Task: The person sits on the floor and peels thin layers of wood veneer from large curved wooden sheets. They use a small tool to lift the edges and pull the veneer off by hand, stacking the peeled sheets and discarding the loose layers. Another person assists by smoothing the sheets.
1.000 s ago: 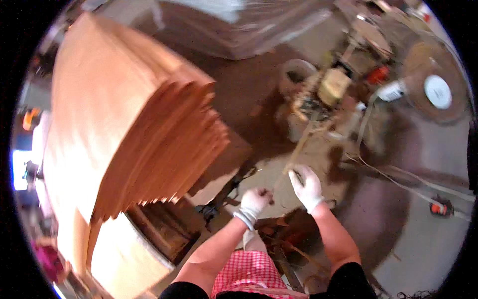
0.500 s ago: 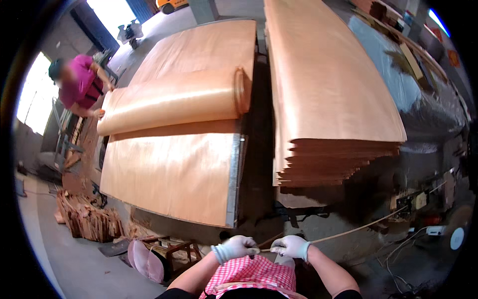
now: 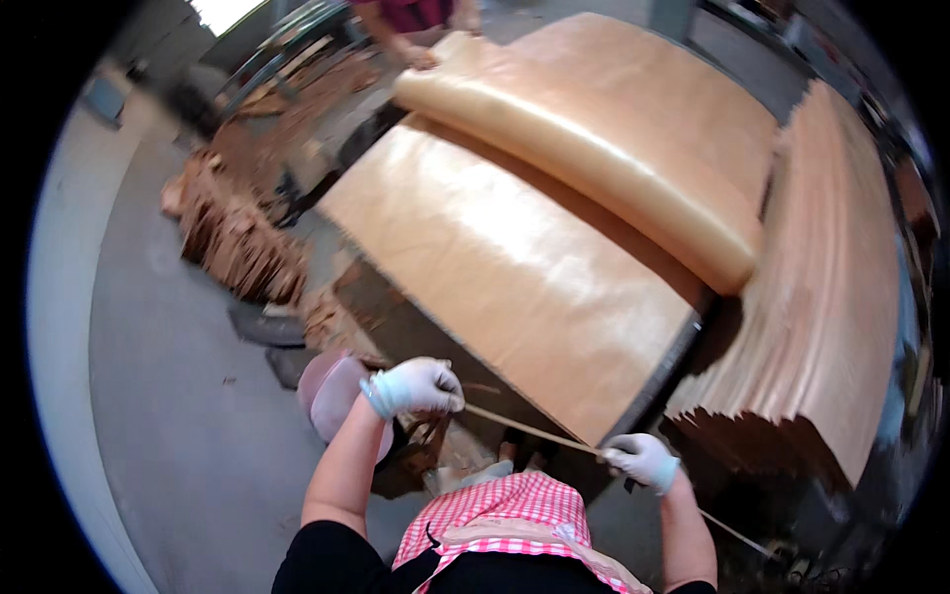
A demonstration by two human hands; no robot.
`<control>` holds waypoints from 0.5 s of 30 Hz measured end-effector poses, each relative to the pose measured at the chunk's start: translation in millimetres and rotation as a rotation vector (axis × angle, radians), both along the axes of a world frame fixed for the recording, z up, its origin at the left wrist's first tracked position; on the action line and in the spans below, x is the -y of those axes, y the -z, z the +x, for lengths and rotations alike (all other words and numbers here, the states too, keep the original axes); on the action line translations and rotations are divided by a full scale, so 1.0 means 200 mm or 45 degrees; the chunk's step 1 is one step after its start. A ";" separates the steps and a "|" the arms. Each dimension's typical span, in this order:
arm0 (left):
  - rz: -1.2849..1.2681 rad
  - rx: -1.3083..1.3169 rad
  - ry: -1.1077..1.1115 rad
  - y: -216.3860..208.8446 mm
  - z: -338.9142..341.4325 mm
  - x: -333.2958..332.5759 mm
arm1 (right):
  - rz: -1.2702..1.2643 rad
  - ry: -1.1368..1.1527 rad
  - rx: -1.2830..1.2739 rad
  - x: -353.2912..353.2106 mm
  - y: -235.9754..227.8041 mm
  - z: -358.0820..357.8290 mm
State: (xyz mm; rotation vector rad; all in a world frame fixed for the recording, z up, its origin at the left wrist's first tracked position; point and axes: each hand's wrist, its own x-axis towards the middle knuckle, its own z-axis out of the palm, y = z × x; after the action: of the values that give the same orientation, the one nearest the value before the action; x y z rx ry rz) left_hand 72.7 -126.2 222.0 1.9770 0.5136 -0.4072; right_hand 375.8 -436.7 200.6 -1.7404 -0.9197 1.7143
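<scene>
My left hand [image 3: 421,384], in a white glove, is closed on a long thin pale strip [image 3: 529,429]. My right hand [image 3: 641,460], gloved too, grips the same strip farther along. Between the hands the strip runs nearly straight, sloping down to the right; past my right hand its tail trails toward the lower right. Just beyond my hands lies a flat wood-veneer sheet [image 3: 515,257] on a low stack. A large veneer sheet folded over into a roll [image 3: 594,158] lies across it. My right hand is close to the near corner of that stack.
A tall stack of draped veneer sheets [image 3: 802,337] stands at the right. A co-worker's hand [image 3: 421,57] rests at the roll's far left end. Veneer scraps [image 3: 242,233] are piled on the floor at left, and a pink-cushioned stool [image 3: 341,396] stands beside my left forearm.
My view has swung left. My hands, close together before, are now wide apart, with a longer stretch of strip between them. The co-worker still holds the roll's far left end.
</scene>
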 end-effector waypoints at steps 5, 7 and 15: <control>0.181 -0.134 -0.212 -0.16 -0.20 -0.26 | -0.244 -0.036 -0.124 -0.11 0.06 0.18; 0.215 -0.197 -0.279 -0.17 -0.31 -0.35 | -0.255 -0.074 -0.212 -0.28 -0.05 0.11; 0.294 -0.107 -0.269 -0.13 -0.25 -0.70 | -0.130 -0.311 -0.552 -0.93 0.00 -0.20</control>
State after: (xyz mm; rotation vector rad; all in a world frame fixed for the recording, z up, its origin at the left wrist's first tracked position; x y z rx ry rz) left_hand 23.3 12.9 247.2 2.1046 0.8471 -0.3101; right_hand 335.4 -249.9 200.8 -1.2703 -0.8816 2.2154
